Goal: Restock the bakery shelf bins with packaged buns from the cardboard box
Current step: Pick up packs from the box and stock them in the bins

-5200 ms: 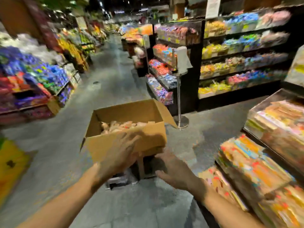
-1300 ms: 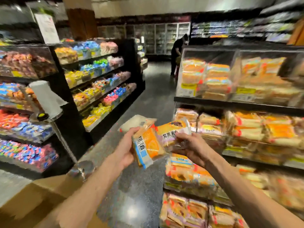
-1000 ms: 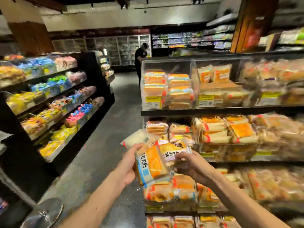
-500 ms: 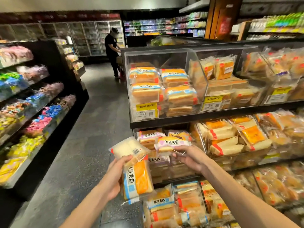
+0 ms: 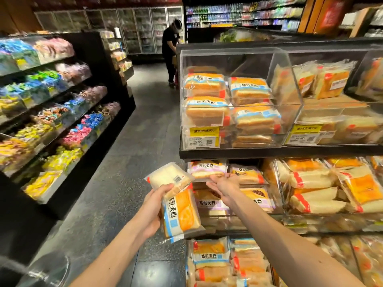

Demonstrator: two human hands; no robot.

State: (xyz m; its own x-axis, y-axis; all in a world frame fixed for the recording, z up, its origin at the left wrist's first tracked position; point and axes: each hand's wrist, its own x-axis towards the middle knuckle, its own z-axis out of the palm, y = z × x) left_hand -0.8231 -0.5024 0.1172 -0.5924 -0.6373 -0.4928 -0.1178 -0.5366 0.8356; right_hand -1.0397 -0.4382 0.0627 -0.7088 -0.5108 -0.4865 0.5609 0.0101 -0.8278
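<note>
My left hand (image 5: 154, 206) grips two packaged buns in front of the shelf: an orange-and-blue packet (image 5: 182, 214) and, behind it, a white packet (image 5: 169, 178). My right hand (image 5: 222, 186) reaches into the left bin of the middle shelf (image 5: 275, 184). Its fingers are spread and touch the near edge of a purple-labelled bun packet (image 5: 207, 169) that lies on top of the pile there. The clear top bin (image 5: 290, 83) holds stacked orange-and-blue packets (image 5: 207, 83). The cardboard box is out of view.
A black candy shelf (image 5: 51, 112) lines the left side of the aisle. A person in black (image 5: 171, 48) stands at the far end by the coolers. More bun packets (image 5: 209, 257) fill the bottom shelf. A round metal stand base (image 5: 47, 270) sits at the lower left.
I turned from the box to the bakery shelf carrying packets. My right hand moved the purple-labelled packet forward into the middle bin, where it now lies on the pile. My left hand lowered slightly.
</note>
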